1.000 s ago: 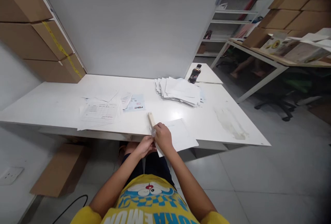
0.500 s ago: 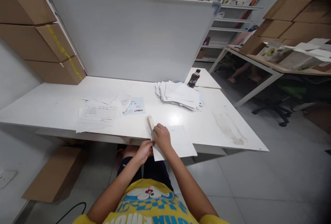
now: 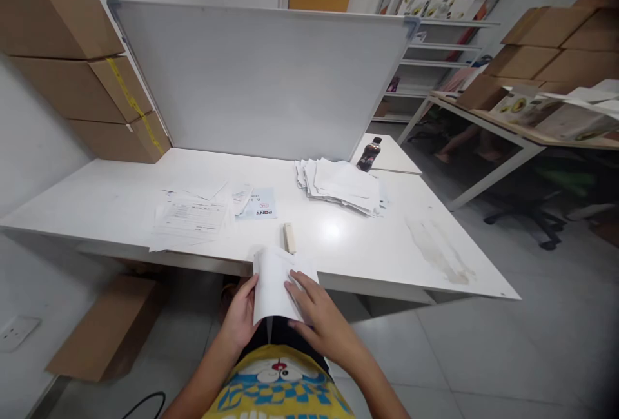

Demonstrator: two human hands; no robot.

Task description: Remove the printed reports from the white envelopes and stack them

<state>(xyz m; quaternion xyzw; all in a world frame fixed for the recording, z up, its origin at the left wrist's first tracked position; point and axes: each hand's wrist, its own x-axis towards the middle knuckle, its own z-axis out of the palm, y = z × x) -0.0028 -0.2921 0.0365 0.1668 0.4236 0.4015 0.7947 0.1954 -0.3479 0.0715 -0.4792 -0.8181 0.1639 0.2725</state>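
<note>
White sheets of paper (image 3: 276, 287), curved over lengthwise, extend past the table's front edge above my lap. My left hand (image 3: 240, 311) grips their left edge, thumb on top. On the right side my right hand (image 3: 319, 316) holds the paper, its fingers lying over the surface and its thumb low near the bottom edge. A narrow cream stapler (image 3: 289, 238) lies on the table just beyond the paper, touched by neither hand.
Printed forms (image 3: 191, 222) and a blue-white leaflet (image 3: 258, 205) lie left on the white table (image 3: 358, 245). A paper stack (image 3: 343, 184) and dark drink bottle (image 3: 369, 155) are at the back right. Behind stands a whiteboard (image 3: 265, 84); cardboard boxes (image 3: 116, 138) stack at left.
My right hand has let go of the stapler, which now lies on the table. The paper has come left and is curved over, with a hand on each side.
</note>
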